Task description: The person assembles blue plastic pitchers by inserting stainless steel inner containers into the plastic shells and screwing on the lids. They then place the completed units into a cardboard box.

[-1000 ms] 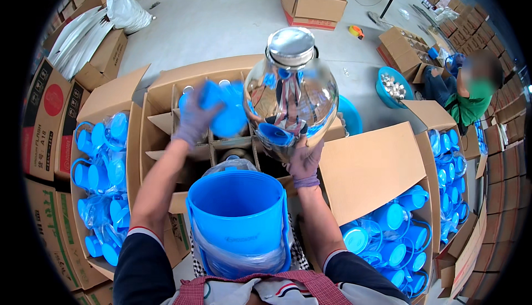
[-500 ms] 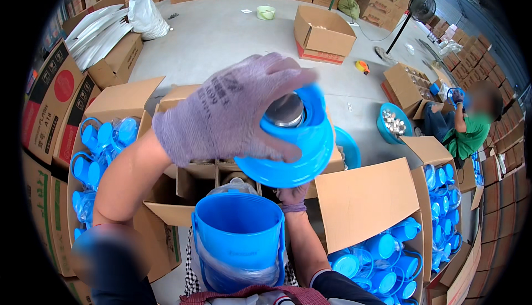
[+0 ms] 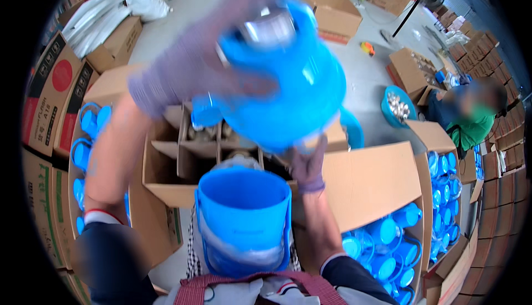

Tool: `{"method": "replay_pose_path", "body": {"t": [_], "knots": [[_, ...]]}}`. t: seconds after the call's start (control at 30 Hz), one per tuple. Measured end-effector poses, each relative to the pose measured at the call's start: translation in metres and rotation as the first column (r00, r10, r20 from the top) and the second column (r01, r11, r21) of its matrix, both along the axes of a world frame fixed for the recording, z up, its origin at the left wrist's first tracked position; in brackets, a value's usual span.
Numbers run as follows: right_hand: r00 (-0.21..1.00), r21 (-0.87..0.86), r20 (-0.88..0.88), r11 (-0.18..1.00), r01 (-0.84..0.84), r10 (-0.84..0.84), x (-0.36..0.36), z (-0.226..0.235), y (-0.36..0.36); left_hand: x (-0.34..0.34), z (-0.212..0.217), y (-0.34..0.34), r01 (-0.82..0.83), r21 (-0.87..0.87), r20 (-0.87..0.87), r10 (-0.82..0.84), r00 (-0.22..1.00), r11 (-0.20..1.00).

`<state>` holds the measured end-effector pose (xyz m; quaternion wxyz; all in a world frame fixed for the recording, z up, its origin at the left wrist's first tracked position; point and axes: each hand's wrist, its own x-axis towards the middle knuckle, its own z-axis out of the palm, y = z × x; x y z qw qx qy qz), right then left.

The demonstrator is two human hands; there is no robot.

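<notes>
Raised above the carton, my left hand [image 3: 221, 55] in a purple-grey glove grips a blue plastic vacuum flask top [image 3: 299, 100]. A shiny silver round piece [image 3: 270, 29] sits at its neck. The hand and the top are smeared by motion. My gloved right hand [image 3: 307, 166] is just below the top's lower rim, with its fingers blurred and partly hidden; whether it touches the rim I cannot tell. Upright close to my body stands an open blue flask body [image 3: 244, 188] with a side handle and clear plastic film round its lower part.
Before me a divided cardboard carton [image 3: 172, 197] holds glass-like pieces in some cells. Cartons of blue flask parts [image 3: 382, 255] stand at both sides. A blue basin [image 3: 394, 122] of small silvery pieces lies at right, near a co-worker in green [image 3: 476, 122].
My left hand has lifted and tilted the blue flask top, bringing it closer. My right hand has risen and come further into view below it. The view has shifted slightly.
</notes>
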<state>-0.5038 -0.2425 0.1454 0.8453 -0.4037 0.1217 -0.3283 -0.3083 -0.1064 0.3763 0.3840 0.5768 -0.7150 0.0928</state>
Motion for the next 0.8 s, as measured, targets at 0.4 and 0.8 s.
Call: {"method": "replay_pose_path", "body": {"t": [0.4, 0.8], "knots": [[0.876, -0.268, -0.329, 0.855, -0.443, 0.351, 0.007, 0.029, -0.003, 0.065, 0.040, 0.017, 0.368, -0.234, -0.956, -0.282, 0.082, 0.900], [0.875, -0.433, -0.400, 0.785, -0.443, 0.273, 0.020, 0.078, 0.017, -0.028, -0.123, 0.043, 0.368, 0.264, -0.838, 0.023, 0.545, 0.892]]}}
